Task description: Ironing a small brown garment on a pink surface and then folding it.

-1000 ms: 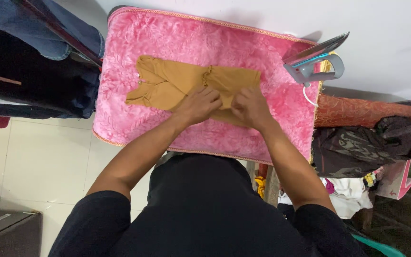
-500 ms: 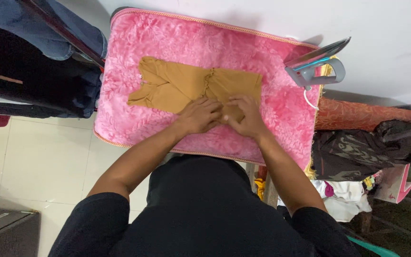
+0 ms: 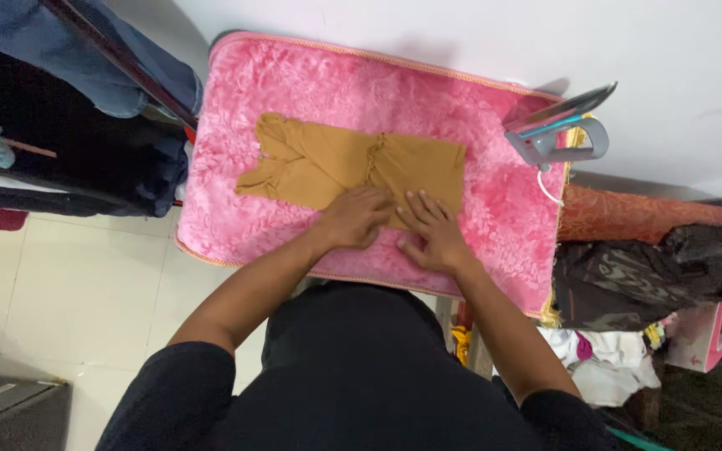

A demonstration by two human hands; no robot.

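- While pressed flat on the near edge of the folded mustard-brown knit garment (image 3: 353,163), left hand (image 3: 353,219) with fingers loosely curled, grip released, nothing clasped.
- Just beside it, right hand (image 3: 429,230) laid palm down, fingers spread toward the garment's near right corner, grip likewise released, fingertips touching cloth, heel of the palm on the pink pile.
- Both hands nearly touching each other, close to the near edge of the table.
- Garment lying flat across the middle of the fluffy pink rectangular mat with orange trim (image 3: 294,83), which covers the table; narrow ruffled ends pointing to the left edge, square folded end toward the right.
- Small gathered seam visible near the garment's middle.
- At the far right corner of the table, a grey and teal electric iron (image 3: 561,127) stood on its heel, soleplate tilted up, well apart from both hands; thin white cord (image 3: 547,188) hanging at the right edge.
- Beyond the left edge, dark and blue denim clothes (image 3: 68,108) hung on a rail.
- Past the right edge, a rust-red patterned cushion (image 3: 645,215) and a heap of dark and white fabrics (image 3: 628,292).
- Below, pale floor tiles (image 3: 68,284) at the left, black sleeves and torso of the person filling the near side.
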